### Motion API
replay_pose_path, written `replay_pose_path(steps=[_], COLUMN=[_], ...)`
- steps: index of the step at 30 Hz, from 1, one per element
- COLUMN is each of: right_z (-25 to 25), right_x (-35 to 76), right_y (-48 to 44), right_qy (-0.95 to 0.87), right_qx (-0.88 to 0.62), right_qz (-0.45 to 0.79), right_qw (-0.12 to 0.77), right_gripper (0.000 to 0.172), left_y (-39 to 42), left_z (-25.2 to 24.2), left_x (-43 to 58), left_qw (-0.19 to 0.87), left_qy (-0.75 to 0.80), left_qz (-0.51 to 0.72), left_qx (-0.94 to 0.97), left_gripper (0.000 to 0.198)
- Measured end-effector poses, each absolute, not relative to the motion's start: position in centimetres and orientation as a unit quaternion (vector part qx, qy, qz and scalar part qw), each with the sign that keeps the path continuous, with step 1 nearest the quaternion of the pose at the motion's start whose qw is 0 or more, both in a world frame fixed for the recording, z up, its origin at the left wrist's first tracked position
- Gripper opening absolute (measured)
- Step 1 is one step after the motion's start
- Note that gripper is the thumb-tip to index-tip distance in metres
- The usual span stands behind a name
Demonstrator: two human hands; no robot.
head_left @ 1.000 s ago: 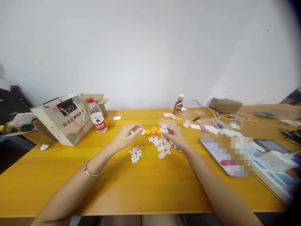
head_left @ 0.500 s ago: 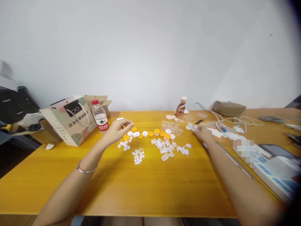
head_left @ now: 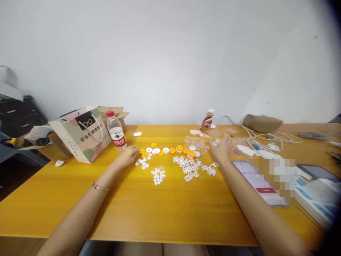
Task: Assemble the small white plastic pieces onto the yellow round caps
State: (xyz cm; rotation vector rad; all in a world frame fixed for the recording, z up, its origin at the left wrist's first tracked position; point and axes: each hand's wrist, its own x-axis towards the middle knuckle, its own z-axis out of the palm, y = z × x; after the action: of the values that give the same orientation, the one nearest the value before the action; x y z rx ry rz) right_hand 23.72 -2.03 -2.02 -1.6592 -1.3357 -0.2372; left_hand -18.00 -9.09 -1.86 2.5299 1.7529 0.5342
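Note:
My left hand (head_left: 129, 155) rests low at the left end of a row of yellow and white discs, fingers drawn together at the edge of a yellow disc (head_left: 142, 151). Beside it lie another yellow disc (head_left: 144, 155) and small white round pieces (head_left: 144, 165). My right hand (head_left: 221, 146) is blurred by motion, raised to the right of the clear plastic rings (head_left: 202, 144). A clear round piece (head_left: 216, 142) shows between its thumb and fingers; the grip is smeared. White openwork plastic pieces (head_left: 188, 167) lie in a pile between the hands.
A water bottle (head_left: 116, 133) and a paper bag (head_left: 82, 137) stand left. At the back is a brown drink bottle (head_left: 207, 121). A phone (head_left: 255, 181), white cables (head_left: 262, 137) and a power strip (head_left: 311, 199) lie right. More white dots (head_left: 158, 176) sit in front.
My left hand has come down and left onto the end of the disc row. The right hand has lifted and turned, its fingers now pointing up; the phone under that arm shows more fully.

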Motion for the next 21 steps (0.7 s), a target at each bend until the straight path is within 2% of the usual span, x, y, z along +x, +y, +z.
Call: replay_pose_path(steps=[3,6,9,12,15,21], right_z=[-1.4,-1.7,-2.6,-3.4,-3.7,-3.5], right_x=[20.1,16.9,14.9,14.2,14.3,14.6], right_y=[-3.5,-5.7,-7.8,-9.0,-9.2,-9.1], right_qy=[-0.627,-0.706,-0.768,-0.815,-0.821,-0.817], right_qx=[-0.590,-0.485,-0.414,-0.360,-0.349,-0.359], right_qz=[-0.077,0.001,0.073,0.086,0.096,0.109], right_qw=[0.503,0.516,0.484,0.446,0.441,0.438], right_gripper=[0.049,0.034,0.022,0.020,0.020,0.020], left_y=[-9.1,-9.5,-9.9,-10.6,-11.5,-12.2], left_z=[-2.0,-2.0,-1.8,-1.2,-0.6,-0.7], left_x=[-18.2,-18.0,-17.5,-17.2,-17.2,-17.6], left_qw=[0.006,0.013,0.041,0.079,0.062,0.084], left_qy=[0.560,0.561,0.558,0.558,0.580,0.578], left_qz=[0.179,0.194,0.203,0.184,0.146,0.067], left_qx=[0.809,0.805,0.803,0.806,0.799,0.809], left_gripper=[0.023,0.022,0.025,0.032,0.036,0.019])
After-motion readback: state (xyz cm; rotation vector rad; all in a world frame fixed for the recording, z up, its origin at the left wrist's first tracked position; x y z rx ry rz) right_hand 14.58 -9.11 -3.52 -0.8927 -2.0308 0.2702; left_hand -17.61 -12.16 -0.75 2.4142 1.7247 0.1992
